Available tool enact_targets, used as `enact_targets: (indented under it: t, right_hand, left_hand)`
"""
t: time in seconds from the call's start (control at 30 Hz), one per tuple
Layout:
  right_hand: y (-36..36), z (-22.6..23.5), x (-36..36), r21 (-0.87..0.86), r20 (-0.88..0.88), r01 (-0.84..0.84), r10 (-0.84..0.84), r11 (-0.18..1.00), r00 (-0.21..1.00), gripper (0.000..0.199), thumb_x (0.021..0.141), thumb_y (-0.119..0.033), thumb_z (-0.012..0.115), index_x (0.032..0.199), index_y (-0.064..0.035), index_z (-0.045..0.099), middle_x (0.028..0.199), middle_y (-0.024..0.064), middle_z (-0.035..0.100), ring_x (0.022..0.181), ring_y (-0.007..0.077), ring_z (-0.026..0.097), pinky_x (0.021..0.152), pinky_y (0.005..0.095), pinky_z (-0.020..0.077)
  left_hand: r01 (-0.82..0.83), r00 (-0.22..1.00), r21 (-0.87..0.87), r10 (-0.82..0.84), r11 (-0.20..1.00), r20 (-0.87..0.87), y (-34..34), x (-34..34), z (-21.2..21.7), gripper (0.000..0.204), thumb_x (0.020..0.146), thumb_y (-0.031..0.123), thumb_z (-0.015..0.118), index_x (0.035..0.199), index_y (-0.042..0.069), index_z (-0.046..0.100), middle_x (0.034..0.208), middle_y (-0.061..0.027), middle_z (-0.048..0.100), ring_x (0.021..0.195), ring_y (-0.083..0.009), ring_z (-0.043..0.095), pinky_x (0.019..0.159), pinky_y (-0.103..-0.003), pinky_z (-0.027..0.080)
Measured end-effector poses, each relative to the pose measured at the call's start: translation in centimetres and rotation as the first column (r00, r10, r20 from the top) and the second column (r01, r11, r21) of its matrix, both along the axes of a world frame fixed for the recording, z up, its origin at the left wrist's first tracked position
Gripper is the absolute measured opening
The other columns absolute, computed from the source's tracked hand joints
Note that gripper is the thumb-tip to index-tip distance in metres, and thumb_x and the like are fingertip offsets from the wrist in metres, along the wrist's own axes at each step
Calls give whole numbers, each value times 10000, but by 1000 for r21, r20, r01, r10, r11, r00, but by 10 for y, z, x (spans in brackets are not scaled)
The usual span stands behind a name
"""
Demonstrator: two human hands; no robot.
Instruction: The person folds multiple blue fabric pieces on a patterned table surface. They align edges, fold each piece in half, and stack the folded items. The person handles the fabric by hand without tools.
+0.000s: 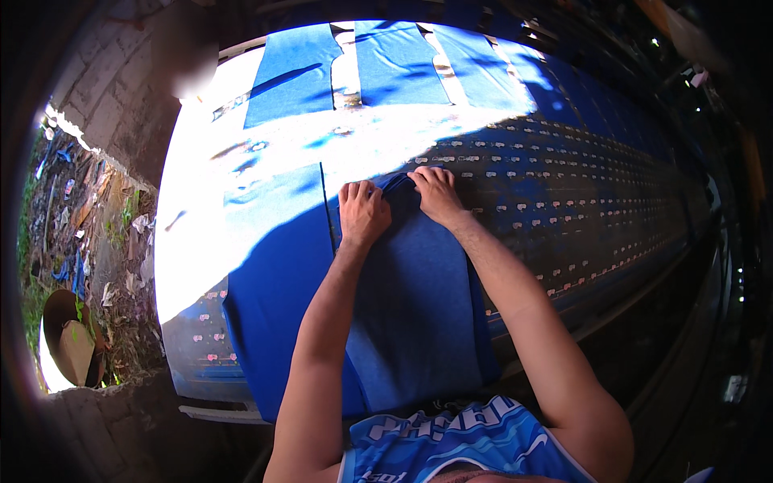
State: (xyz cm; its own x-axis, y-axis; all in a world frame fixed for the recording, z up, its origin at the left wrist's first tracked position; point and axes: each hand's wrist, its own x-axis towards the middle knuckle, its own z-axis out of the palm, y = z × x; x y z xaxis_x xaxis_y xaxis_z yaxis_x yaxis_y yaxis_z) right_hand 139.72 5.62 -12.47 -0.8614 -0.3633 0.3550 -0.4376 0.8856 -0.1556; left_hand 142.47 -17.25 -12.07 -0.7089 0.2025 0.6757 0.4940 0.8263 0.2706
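Note:
A blue fabric piece [423, 314] lies lengthwise in front of me on a long dark table [507, 153], its near end close to my body. Its far edge is bunched into a dark fold between my hands. My left hand [364, 214] grips the left end of that edge with curled fingers. To its right, my right hand [438, 195] pinches the fold between thumb and fingers. Beside it on the left lies a second blue fabric piece [278, 278], flat, partly in bright sun. The fingertips' exact grip is partly hidden.
More blue fabric pieces [394, 68] lie in a row along the table's far side. Rows of small pale marks cover the table's dark surface. To the left are a brick wall [109, 76] and littered ground with a round brown container [74, 342]. Glare washes out the table's left part.

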Motion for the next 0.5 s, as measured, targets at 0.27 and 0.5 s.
enact_targets:
  t: [0.27,0.5]
  right_hand:
    - [4,-2,-3,40,94,37,-41,999,995,429,1033,-94,627,1461,-121,626,1342,68,568,1283,282,510,1134,511,341]
    - [1,6,-8,73,193,60,-73,996,978,476,1033,-135,646,1507,-140,604,1353,95,561,1310,300,498,1131,531,357]
  left_hand:
    - [-48,977,-21,51,999,209,8,-2,4,392,821,196,696,1166,28,619,1173,-155,684,1212,-334,642,1185,-551,394]
    - [-91,969,-73,105,993,223,9,-5,3,470,835,237,686,1250,25,629,1241,-168,676,1283,-332,615,1220,-538,362]
